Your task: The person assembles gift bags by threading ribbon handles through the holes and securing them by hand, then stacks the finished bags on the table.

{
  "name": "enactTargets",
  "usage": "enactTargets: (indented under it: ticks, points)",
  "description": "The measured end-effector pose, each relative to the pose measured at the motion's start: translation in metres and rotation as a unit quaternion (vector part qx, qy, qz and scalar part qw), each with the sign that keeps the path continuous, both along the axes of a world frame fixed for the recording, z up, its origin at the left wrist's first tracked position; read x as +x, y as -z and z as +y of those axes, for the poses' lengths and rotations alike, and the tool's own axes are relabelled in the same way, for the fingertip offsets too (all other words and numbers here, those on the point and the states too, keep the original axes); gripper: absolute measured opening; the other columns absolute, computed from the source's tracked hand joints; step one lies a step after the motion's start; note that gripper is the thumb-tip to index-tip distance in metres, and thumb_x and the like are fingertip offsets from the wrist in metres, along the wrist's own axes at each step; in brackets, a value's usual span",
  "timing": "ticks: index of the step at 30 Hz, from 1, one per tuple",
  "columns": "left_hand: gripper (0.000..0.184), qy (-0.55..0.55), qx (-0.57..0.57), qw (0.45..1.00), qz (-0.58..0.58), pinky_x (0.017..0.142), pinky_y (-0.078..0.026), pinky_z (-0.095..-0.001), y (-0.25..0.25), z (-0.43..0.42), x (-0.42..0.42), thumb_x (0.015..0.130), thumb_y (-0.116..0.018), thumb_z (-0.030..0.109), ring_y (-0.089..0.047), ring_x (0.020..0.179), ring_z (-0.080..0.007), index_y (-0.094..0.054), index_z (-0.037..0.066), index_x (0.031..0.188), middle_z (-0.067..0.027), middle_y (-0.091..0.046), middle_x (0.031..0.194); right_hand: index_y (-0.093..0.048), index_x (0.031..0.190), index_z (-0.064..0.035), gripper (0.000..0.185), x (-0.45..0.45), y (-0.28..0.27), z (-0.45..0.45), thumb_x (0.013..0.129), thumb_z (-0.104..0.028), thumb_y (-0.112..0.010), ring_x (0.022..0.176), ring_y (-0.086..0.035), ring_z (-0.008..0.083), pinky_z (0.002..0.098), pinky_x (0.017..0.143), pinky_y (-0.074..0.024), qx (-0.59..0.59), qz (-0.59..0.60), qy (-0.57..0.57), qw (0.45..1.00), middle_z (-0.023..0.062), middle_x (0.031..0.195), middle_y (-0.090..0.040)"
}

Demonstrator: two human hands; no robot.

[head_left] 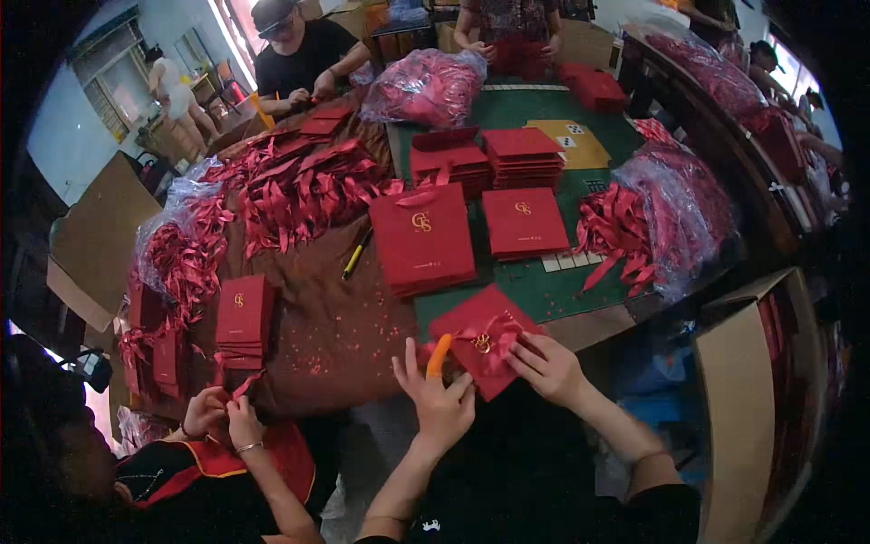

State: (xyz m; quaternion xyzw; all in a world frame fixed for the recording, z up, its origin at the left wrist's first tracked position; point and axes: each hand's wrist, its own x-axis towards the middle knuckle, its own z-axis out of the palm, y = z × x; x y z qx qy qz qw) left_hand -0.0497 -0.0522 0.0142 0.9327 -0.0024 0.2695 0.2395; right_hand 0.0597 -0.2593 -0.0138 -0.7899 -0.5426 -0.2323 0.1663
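Note:
Between my two hands is a red bag [489, 301] with a gold logo, turned at an angle, with red ribbon [494, 349] lying across its face. My left hand [435, 394] pinches the bag's lower left edge; an orange cover sits on one finger, which points up. On the right side, my right hand [546, 367] has its fingers closed on the ribbon at the bag's edge. Just beyond stands a stack of large red bags [422, 238], with a stack of smaller ones [523, 222] to its right.
A co-worker's hands [227, 419] hold ribbon at lower left. Ribbon piles [308, 186], a yellow pen [356, 257] and red stacks [243, 317] lie on the brown cloth. A plastic bag of ribbons [684, 213] is at right, above a cardboard box [739, 399]. Other people are across the table.

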Motion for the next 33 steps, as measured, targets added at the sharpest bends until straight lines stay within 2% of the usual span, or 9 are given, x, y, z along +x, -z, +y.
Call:
enactTargets:
  ticks: [4,12,17,22,26,29,30,32,33]
  points:
    - [0.005,0.011,0.036,0.999,-0.035,0.109,-0.007,-0.0653,-0.016,0.008,-0.009,0.078,-0.068,0.013,-0.026,0.135,-0.0462,-0.066,0.016,0.075,-0.0157,-0.054,0.126,-0.066,0.109,-0.0091,0.027,-0.001,-0.035,0.004,0.084,-0.017,-0.058,0.108,-0.061,0.0301,0.042,0.09,-0.0511,-0.035,-0.069,-0.012,0.997,0.0093,0.113,-0.065]
    - [0.016,0.009,0.062,0.998,-0.006,0.107,-0.013,-0.0666,-0.021,0.016,-0.03,0.08,-0.067,0.009,-0.033,0.13,-0.0476,-0.064,0.021,0.091,-0.0171,-0.056,0.118,-0.066,0.108,-0.0081,0.028,-0.006,-0.029,0.019,0.082,-0.015,-0.056,0.107,-0.061,0.0309,0.0428,0.092,-0.0497,-0.023,-0.068,-0.027,0.997,0.0128,0.116,-0.064]
    - [0.006,-0.06,0.009,0.997,0.036,0.107,-0.018,-0.0656,-0.008,0.031,-0.043,0.083,-0.069,0.017,-0.03,0.134,-0.0462,-0.068,0.011,0.083,-0.0215,-0.049,0.13,-0.066,0.11,-0.0079,0.03,0.014,-0.004,0.008,0.082,-0.011,-0.057,0.108,-0.061,0.0308,0.0424,0.09,-0.0515,0.013,-0.067,0.095,0.993,0.0128,0.114,-0.064]
    - [0.006,-0.031,-0.015,0.995,0.098,0.113,-0.011,-0.0589,0.008,0.047,-0.038,0.085,-0.068,0.019,-0.016,0.139,-0.0472,-0.068,0.014,0.087,-0.0267,-0.031,0.144,-0.064,0.113,-0.0062,0.033,0.018,0.0,-0.003,0.081,-0.009,-0.056,0.108,-0.061,0.0311,0.0421,0.087,-0.0538,0.003,-0.063,0.02,0.998,0.0135,0.115,-0.064]
    - [0.006,-0.012,-0.026,0.996,0.085,0.113,-0.009,-0.0591,0.002,0.05,-0.017,0.085,-0.068,0.018,-0.016,0.139,-0.0467,-0.067,0.014,0.089,-0.0269,-0.032,0.143,-0.061,0.117,-0.0063,0.037,0.018,0.003,-0.005,0.081,-0.01,-0.055,0.109,-0.06,0.0318,0.0428,0.09,-0.0521,-0.014,-0.049,0.014,0.999,0.0141,0.12,-0.061]
    - [0.008,0.014,0.045,0.995,0.084,0.113,-0.011,-0.0577,-0.004,0.044,-0.003,0.081,-0.068,0.014,-0.034,0.133,-0.0378,-0.067,0.011,0.088,-0.0171,-0.054,0.113,-0.061,0.118,-0.0065,0.037,0.018,0.002,-0.006,0.082,-0.011,-0.054,0.11,-0.06,0.0319,0.0433,0.092,-0.0511,-0.021,-0.046,0.015,0.999,0.0144,0.122,-0.06]
    - [0.008,0.018,0.045,0.995,0.084,0.113,-0.011,-0.0577,-0.002,0.044,-0.002,0.081,-0.068,0.014,-0.034,0.133,-0.0378,-0.067,0.011,0.088,-0.0171,-0.054,0.113,-0.061,0.118,-0.0068,0.037,0.018,0.002,-0.007,0.082,-0.011,-0.054,0.11,-0.059,0.032,0.0435,0.093,-0.0508,-0.025,-0.046,0.015,0.999,0.0145,0.123,-0.059]
    - [0.007,0.025,0.039,0.986,0.161,0.11,-0.017,-0.0549,0.002,0.045,0.0,0.08,-0.067,0.013,-0.045,0.12,-0.0318,-0.066,0.009,0.086,-0.0119,-0.058,0.1,-0.061,0.118,-0.0074,0.037,0.019,0.006,-0.009,0.082,-0.012,-0.053,0.112,-0.058,0.032,0.0434,0.093,-0.0504,-0.032,-0.058,0.027,0.997,0.0145,0.123,-0.059]
    - [0.008,0.041,0.046,0.992,0.107,0.105,-0.027,-0.0498,0.0,0.046,-0.004,0.079,-0.068,0.012,-0.052,0.105,-0.0285,-0.065,0.008,0.086,-0.008,-0.061,0.093,-0.061,0.118,-0.0074,0.038,0.02,0.007,-0.01,0.082,-0.012,-0.054,0.113,-0.058,0.0319,0.0436,0.093,-0.0502,-0.032,-0.055,0.03,0.998,0.0142,0.123,-0.059]
